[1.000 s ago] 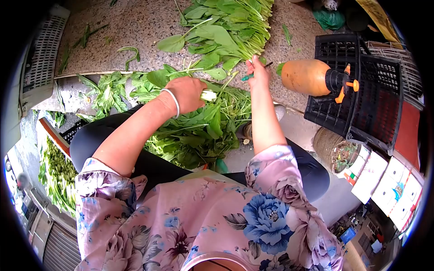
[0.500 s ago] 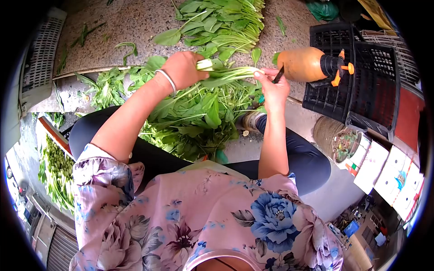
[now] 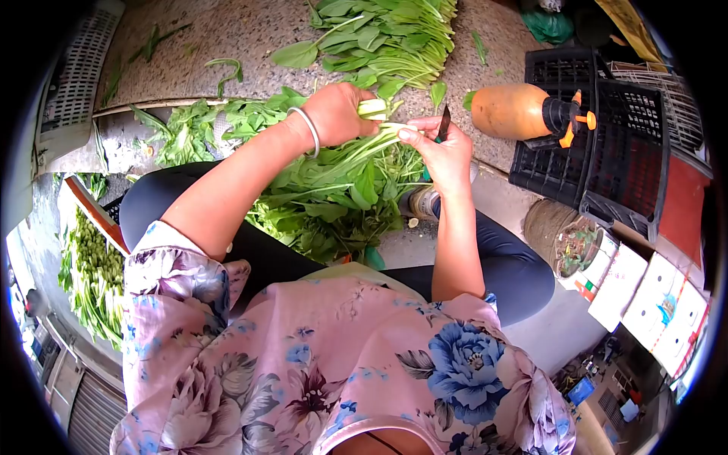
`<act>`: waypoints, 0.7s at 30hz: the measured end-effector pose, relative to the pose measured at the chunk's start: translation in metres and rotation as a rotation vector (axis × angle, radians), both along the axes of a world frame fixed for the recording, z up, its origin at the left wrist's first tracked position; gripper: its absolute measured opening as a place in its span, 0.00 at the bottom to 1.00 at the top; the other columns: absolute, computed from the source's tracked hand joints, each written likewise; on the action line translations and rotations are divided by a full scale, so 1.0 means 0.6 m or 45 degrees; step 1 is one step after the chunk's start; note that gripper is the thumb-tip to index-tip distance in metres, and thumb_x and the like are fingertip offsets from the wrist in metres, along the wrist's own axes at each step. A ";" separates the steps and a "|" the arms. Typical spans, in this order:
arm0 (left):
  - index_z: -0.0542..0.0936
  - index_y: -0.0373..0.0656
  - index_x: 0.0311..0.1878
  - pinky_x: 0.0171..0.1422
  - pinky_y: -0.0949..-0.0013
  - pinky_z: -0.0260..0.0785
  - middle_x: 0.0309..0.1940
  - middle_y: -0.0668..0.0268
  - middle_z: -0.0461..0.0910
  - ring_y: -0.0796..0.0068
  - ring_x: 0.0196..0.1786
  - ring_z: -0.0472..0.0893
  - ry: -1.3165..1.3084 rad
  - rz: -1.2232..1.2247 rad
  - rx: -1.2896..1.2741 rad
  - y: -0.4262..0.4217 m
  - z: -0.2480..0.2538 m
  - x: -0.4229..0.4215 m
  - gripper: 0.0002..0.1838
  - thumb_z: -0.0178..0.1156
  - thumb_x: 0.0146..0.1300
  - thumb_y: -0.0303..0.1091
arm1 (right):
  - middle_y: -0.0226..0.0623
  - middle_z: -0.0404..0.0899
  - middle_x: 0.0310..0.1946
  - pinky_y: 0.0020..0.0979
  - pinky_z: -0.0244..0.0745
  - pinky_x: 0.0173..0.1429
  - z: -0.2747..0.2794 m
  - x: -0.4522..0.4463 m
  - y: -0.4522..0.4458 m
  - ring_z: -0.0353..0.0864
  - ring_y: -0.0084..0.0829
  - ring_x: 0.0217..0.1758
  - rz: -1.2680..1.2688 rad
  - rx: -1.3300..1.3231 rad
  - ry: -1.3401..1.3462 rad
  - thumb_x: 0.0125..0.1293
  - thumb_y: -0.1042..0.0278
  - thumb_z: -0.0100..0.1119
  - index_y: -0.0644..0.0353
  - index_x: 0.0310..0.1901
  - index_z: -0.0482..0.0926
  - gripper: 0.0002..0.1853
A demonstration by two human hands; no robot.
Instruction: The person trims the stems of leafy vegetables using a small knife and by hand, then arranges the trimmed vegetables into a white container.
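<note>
My left hand (image 3: 337,114), with a silver bangle at the wrist, is closed around leafy green stalks (image 3: 372,109), their pale ends showing beyond the fingers. In my right hand (image 3: 442,155) is a small dark-bladed knife (image 3: 445,122), its blade pointing up. That hand's thumb and fingers also pinch the pale tips of stems that run toward the left hand. Beneath both hands lies a loose heap of leafy greens (image 3: 334,199). Just beyond them, a neatly laid pile of greens (image 3: 394,42) rests on the speckled stone slab (image 3: 265,30).
An orange spray bottle (image 3: 508,111) lies on its side at the right, against black plastic crates (image 3: 626,152). More trimmed greens (image 3: 95,277) stand at the lower left. A pale plastic crate (image 3: 85,64) is at the far left, and white boxes (image 3: 656,303) at the right.
My hands have come closer together: the left moved right, and the right moved slightly left. The stems between them now show a shorter stretch. The knife blade points more upright.
</note>
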State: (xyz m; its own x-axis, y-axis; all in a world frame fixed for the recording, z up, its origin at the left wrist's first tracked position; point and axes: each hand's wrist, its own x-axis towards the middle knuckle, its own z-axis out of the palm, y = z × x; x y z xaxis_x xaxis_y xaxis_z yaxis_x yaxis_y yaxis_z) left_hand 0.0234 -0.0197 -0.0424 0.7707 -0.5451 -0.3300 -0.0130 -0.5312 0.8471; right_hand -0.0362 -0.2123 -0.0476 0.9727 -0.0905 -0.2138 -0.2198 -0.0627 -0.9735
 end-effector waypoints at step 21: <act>0.73 0.38 0.48 0.51 0.74 0.70 0.40 0.64 0.79 0.75 0.43 0.78 0.624 0.320 -0.614 0.003 0.004 -0.004 0.22 0.66 0.47 0.22 | 0.31 0.72 0.28 0.15 0.56 0.20 0.030 -0.007 0.021 0.65 0.16 0.21 -0.014 0.445 0.227 0.67 0.48 0.43 0.68 0.51 0.70 0.27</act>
State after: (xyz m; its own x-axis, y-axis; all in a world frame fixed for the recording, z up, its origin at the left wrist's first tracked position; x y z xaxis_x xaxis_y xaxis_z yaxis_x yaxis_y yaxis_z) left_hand 0.0208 -0.0177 -0.0398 0.7170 -0.5432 -0.4369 0.5008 -0.0346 0.8649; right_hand -0.0402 -0.1994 -0.0293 0.9170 0.0075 -0.3989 -0.3860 0.2695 -0.8823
